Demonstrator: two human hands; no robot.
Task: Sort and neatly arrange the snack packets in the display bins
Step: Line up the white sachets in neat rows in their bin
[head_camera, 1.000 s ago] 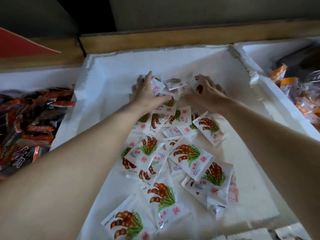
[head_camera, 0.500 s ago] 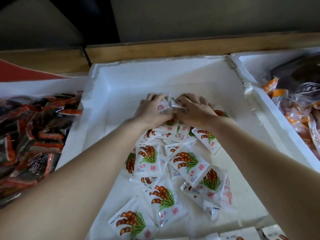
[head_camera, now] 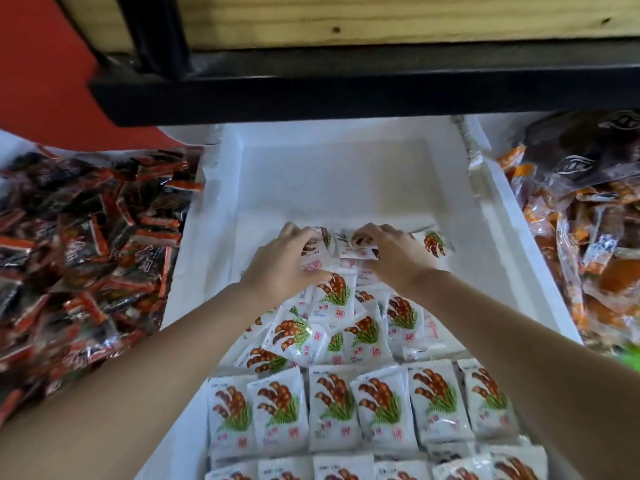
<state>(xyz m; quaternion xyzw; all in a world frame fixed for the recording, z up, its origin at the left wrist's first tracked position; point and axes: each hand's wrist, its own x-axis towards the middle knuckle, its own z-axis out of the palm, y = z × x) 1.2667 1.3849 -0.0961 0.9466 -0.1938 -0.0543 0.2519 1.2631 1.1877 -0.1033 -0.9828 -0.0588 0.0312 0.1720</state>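
Note:
A white foam bin [head_camera: 221,188] holds white snack packets printed with brown pods and green leaves. A loose pile of them [head_camera: 346,323] lies mid-bin. Neat upright rows of the same packets [head_camera: 363,410] fill the near end. My left hand [head_camera: 282,265] and my right hand [head_camera: 394,258] sit side by side at the far edge of the pile, fingers curled over a bunch of packets [head_camera: 341,242] gathered between them. One packet [head_camera: 434,242] lies alone just right of my right hand.
The left bin holds red-and-black packets [head_camera: 86,254]. The right bin holds orange packets [head_camera: 588,254]. A black shelf rail [head_camera: 346,88] and a wooden board hang over the bins' far end. The far half of the white bin shows bare floor [head_camera: 332,174].
Both hands have raked the far packets toward me, bunching them tighter. The camera has tipped down, bringing the neat near rows and the overhead shelf into view.

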